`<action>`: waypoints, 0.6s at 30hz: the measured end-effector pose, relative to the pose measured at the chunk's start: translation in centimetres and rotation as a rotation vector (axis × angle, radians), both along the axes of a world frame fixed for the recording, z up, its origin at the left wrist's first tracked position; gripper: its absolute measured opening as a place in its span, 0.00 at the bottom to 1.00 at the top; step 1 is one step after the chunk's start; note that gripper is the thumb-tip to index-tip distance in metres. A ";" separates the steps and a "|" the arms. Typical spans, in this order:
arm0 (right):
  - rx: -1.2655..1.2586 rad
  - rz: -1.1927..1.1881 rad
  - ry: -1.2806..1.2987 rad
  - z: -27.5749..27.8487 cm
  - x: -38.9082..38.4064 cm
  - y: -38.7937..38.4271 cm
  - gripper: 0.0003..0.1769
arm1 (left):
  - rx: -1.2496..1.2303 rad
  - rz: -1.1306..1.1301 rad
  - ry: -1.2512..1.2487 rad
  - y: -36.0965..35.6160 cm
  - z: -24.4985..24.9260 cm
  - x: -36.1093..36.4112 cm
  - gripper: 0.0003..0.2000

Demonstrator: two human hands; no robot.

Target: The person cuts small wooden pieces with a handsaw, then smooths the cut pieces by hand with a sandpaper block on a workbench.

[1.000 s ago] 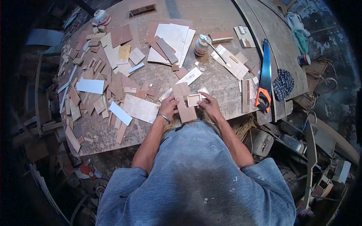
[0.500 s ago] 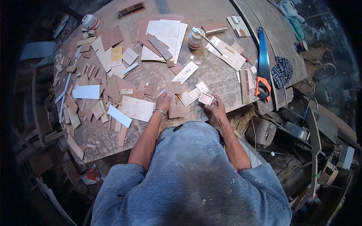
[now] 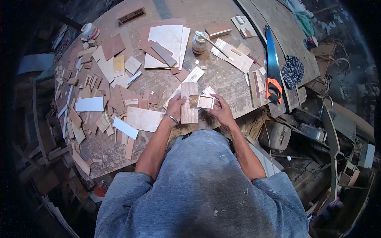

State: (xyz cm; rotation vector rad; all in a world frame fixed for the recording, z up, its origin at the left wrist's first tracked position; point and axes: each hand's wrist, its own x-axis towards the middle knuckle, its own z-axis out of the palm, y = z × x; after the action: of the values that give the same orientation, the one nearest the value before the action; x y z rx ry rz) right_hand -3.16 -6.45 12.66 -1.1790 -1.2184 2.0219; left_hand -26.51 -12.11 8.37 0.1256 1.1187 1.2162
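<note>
My left hand (image 3: 175, 108) is closed on the left edge of a flat wooden board (image 3: 189, 114), which has a notch cut into its right side. Between the fingers of my right hand (image 3: 222, 112) is a small square wooden box (image 3: 205, 102) with a pale raised rim. The box is at the notch, its left side overlapping the opening in this view. Another small pale box (image 3: 208, 91) lies just behind it, partly hidden. A light wood strip (image 3: 193, 74) lies beyond the board.
A glue jar (image 3: 199, 44) with a brush across its top stands behind. To the right lies a handsaw (image 3: 272, 63) with an orange handle, beside a dark patterned cloth (image 3: 293, 72). Wood offcuts (image 3: 90, 104) crowd the left side. Pale sheets (image 3: 166, 39) are stacked farther back.
My right hand has brought the small box leftward to the notch. My left hand and the board have shifted slightly to the right, and the view has moved a little.
</note>
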 end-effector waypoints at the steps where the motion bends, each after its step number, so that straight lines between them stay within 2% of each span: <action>1: -0.003 0.014 0.002 0.2 -0.2 0.0 0.40 | 0.004 0.027 0.002 0.0 0.4 0.5 0.12; 5: 0.013 0.049 0.020 0.4 -0.3 0.5 0.40 | 0.025 0.090 -0.044 -0.3 2.0 1.2 0.12; 13: 0.068 0.145 -0.071 1.2 -0.5 0.6 0.39 | 0.075 0.085 -0.036 -0.4 1.3 1.6 0.12; 18: 0.022 0.123 -0.032 0.6 -1.4 -0.1 0.38 | 0.085 0.056 -0.011 -0.6 1.4 2.1 0.14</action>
State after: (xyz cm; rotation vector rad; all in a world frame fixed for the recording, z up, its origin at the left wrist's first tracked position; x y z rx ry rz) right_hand -4.52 -6.55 13.22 -1.1563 -1.3553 2.0797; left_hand -24.42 -12.75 9.78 0.1531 1.0666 1.3132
